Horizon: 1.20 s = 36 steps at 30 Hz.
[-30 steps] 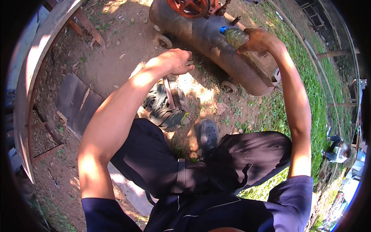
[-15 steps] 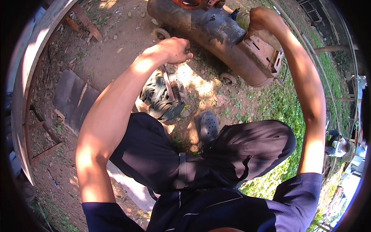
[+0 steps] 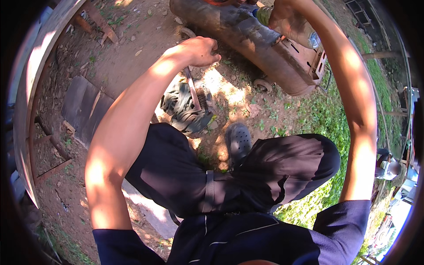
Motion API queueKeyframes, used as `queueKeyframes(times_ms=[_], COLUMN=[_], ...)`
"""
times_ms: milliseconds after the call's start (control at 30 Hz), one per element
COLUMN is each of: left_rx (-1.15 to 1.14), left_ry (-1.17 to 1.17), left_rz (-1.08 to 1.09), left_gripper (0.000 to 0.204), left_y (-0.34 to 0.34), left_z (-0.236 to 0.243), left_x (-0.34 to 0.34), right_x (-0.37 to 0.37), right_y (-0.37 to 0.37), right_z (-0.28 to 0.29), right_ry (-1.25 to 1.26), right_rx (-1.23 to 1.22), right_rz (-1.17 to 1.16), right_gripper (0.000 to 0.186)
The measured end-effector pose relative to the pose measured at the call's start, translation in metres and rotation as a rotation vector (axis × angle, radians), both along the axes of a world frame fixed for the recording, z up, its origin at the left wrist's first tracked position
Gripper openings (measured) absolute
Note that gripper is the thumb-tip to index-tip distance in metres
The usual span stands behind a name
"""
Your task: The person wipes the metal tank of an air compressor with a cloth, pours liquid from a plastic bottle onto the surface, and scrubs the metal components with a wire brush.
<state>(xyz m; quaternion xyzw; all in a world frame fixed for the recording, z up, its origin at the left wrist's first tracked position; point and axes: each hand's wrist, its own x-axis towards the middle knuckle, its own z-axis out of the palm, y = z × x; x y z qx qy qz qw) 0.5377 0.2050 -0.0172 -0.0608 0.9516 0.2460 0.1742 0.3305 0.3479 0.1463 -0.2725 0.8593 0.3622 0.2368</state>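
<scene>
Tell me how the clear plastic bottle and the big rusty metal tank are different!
The clear plastic bottle is much smaller than the rusty brown metal tank. The bottle is see-through; the tank isn't. The right hand holds the bottle, while the tank stands on wheels. Both are long and rounded.

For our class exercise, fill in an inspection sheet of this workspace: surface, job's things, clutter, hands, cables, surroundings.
Surface: leaf-strewn dirt ground, sun-dappled.
Job's things: rusty metal tank on small wheels; blue-capped bottle above it; brush.
Clutter: dark crumpled bundle by the brush; flat dark board farther left.
Hands: right hand holds the bottle; left hand is curled, apparently gripping the brush's handle.
Cables: nothing seen that is clearly a cable.
Surroundings: grass and a distant person at right; long timber at left.
</scene>
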Motion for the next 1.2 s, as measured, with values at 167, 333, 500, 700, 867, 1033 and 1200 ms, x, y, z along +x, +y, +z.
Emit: queueKeyframes(times_ms=[167, 333, 500, 700, 867, 1033, 1200], left_rx=[0.014, 0.052, 0.026, 0.061, 0.048, 0.076, 0.079], left_ry=[0.044, 0.029, -0.02, 0.024, -0.011, -0.026, 0.039], left_rz=[-0.016, -0.002, 0.0, -0.056, -0.045, -0.09, -0.115], left_gripper=[0.05, 0.053, 0.055, 0.055, 0.054, 0.05, 0.05], left_y=[0.009, 0.01, -0.005, 0.009, 0.003, 0.02, 0.023], left_z=[0.001, 0.011, -0.004, 0.003, -0.005, -0.007, -0.016], left_x=[-0.007, -0.006, 0.0, -0.016, -0.011, -0.031, -0.033], right_x=[0.004, 0.006, 0.012, 0.017, 0.03, 0.016, 0.016], right_y=[0.007, 0.008, -0.01, 0.014, 0.027, 0.082, 0.104], right_z=[0.013, 0.019, 0.002, 0.019, 0.002, -0.024, -0.029], right_ry=[0.033, 0.045, 0.002, -0.006, -0.19, -0.386, -0.625], right_rx=[0.025, 0.034, 0.014, 0.017, -0.066, -0.369, -0.933], right_rz=[-0.008, -0.005, 0.051, -0.037, -0.129, -0.414, -0.75], right_gripper=[0.053, 0.054, 0.055, 0.057, 0.058, 0.066, 0.071])
